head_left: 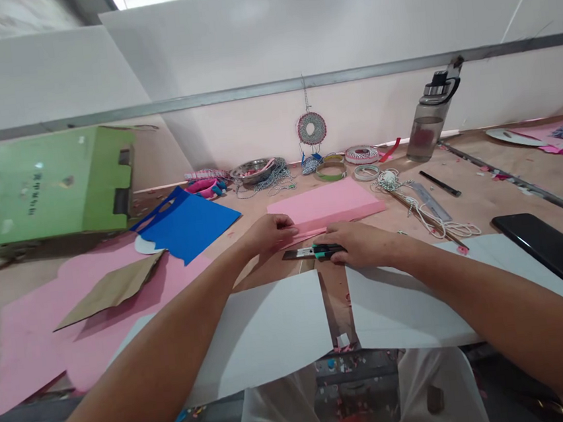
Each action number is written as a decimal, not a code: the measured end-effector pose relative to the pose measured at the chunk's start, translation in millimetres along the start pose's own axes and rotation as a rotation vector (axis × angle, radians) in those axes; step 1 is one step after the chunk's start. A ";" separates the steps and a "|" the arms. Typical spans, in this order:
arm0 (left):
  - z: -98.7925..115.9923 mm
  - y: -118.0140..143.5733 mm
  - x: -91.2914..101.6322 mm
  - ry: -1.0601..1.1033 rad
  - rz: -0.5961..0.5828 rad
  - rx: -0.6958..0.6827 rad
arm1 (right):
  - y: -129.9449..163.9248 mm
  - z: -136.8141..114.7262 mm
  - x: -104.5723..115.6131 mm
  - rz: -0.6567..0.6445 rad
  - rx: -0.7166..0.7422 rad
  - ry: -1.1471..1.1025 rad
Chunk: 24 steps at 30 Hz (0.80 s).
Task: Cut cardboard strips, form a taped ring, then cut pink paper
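A sheet of pink paper lies in front of me, its near edge folded up into a narrow strip. My left hand pinches the left end of that fold between thumb and fingers. At the right part of the fold, the fingers of my right hand press on the paper. A utility knife with a black and teal body points left from under my right hand; its rear end is hidden by the thumb and palm. Two white sheets lie nearer to me, under my forearms.
Left are a green box, blue foam sheet, brown cardboard and pink sheets. Behind stand a metal bowl, tape rolls and a bottle. Right are a ruler, white cord and phone.
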<state>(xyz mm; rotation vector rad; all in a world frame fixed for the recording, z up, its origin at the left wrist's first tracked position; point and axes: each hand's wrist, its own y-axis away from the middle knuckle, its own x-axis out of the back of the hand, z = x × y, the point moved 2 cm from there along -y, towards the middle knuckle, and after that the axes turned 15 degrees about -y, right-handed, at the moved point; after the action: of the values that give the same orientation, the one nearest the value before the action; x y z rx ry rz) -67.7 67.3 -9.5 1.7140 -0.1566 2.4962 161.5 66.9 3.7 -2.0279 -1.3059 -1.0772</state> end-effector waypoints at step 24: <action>-122.6 30.7 48.0 0.368 0.378 0.706 | 3.0 1.5 1.7 0.003 0.031 0.016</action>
<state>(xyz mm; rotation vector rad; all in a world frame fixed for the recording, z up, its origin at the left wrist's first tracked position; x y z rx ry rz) -202.4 56.4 -9.3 1.4482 0.5460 3.3815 165.2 67.5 4.3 -1.9940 -1.3032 -1.0637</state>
